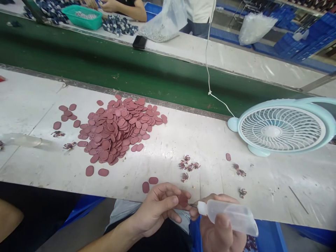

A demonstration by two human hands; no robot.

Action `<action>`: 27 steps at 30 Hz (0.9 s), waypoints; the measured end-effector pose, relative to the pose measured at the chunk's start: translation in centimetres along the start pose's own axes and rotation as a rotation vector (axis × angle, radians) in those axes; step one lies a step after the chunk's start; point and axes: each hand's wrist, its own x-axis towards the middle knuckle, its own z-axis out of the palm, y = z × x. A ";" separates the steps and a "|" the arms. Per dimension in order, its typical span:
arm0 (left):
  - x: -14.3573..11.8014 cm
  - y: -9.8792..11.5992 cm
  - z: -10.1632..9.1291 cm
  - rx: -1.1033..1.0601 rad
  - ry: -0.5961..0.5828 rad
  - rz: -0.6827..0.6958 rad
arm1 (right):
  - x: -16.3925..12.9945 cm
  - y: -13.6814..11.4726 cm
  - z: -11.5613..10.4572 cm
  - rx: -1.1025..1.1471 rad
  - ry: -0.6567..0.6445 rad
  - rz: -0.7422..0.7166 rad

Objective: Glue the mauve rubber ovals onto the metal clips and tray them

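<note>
Between the thumb and fingers of my left hand is a dark red oval disc. My right hand is wrapped round a translucent squeeze bottle with a white cap and a thin nozzle. The nozzle points left and its tip is at the disc; whether it touches cannot be made out. Two loose red discs lie on the table just beyond my left hand. A large heap of such discs spreads farther left. Several small brown and white figures lie beyond my hands.
A light blue fan stands at the right, its white cord running over the green belt. Another bottle lies at the left. Across the belt are a green basket, a plastic bag and people. A blue bin is below the table edge.
</note>
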 end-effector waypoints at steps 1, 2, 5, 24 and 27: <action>0.0 0.0 0.0 -0.006 0.008 -0.002 | -0.2 0.2 0.3 -0.022 0.012 -0.063; -0.1 0.1 0.0 -0.002 0.016 -0.001 | -0.3 0.3 0.5 -0.045 0.029 -0.108; -0.2 0.3 0.1 0.031 0.033 -0.004 | -0.4 0.5 1.0 -0.120 0.065 -0.169; -0.3 0.3 0.4 0.036 0.025 0.005 | -0.5 0.0 1.2 -0.249 0.091 -0.251; -0.4 0.3 0.5 0.049 0.018 0.005 | -0.6 -0.2 1.2 -0.315 0.077 -0.282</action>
